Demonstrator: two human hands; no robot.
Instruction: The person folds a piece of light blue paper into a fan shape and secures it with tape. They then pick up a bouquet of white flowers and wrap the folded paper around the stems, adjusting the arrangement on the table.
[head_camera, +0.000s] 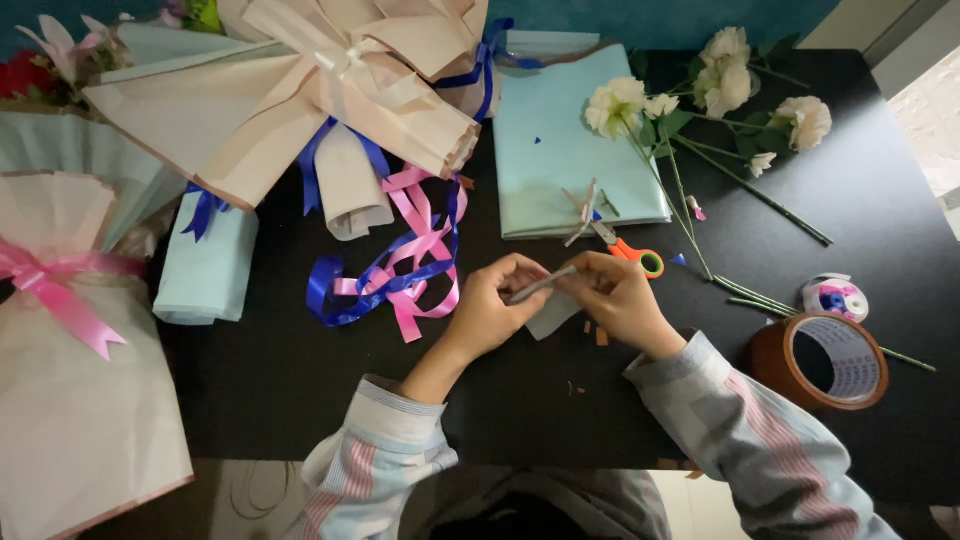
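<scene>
Over the middle of a black table (300, 390), my left hand (490, 305) and my right hand (620, 298) meet on a small folded piece of pale grey-blue paper (553, 310). Both hands pinch its upper edge between thumb and fingers. Its lower part hangs down between my palms. Just beyond my right hand lie orange-handled scissors (630, 250), closed, beside a small cream ribbon bow (582, 212).
A light blue paper stack (560, 140) lies behind the scissors. White flowers (720, 90) with long green stems lie at back right. A brown tape roll (830, 360) and small ribbon spool (835, 297) sit right. Tangled blue and pink ribbons (400, 270) and wrapped bouquets (300, 90) crowd the left.
</scene>
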